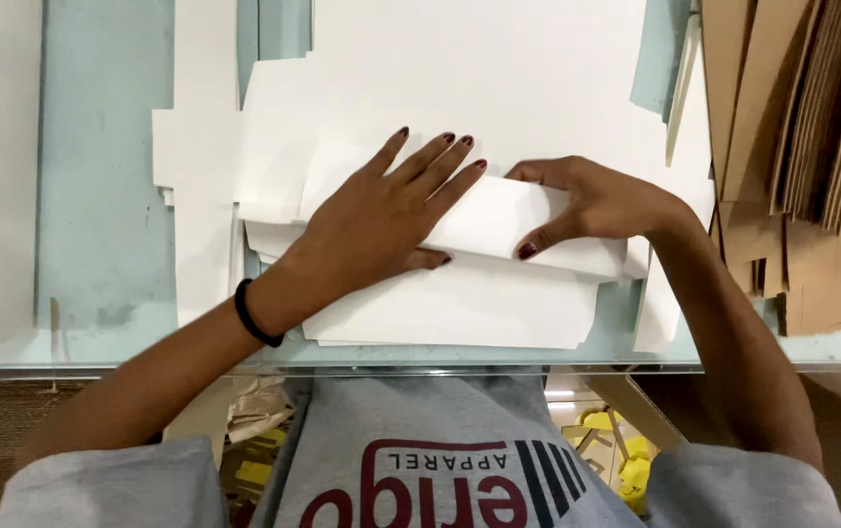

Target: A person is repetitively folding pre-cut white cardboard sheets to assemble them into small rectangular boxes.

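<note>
Your left hand [381, 210] lies flat, fingers spread wide, pressing down on a folded white card sheet [498, 230] at the middle of the pale blue bench [98, 196]. Your right hand [591, 205] pinches the sheet's folded flap, thumb on top at its near edge and fingers curled over the far edge. The sheet rests on more loose white sheets [459, 59] that reach toward the far side. A stack of brown cardboard blanks [811, 127] stands at your right, well apart from both hands.
</note>
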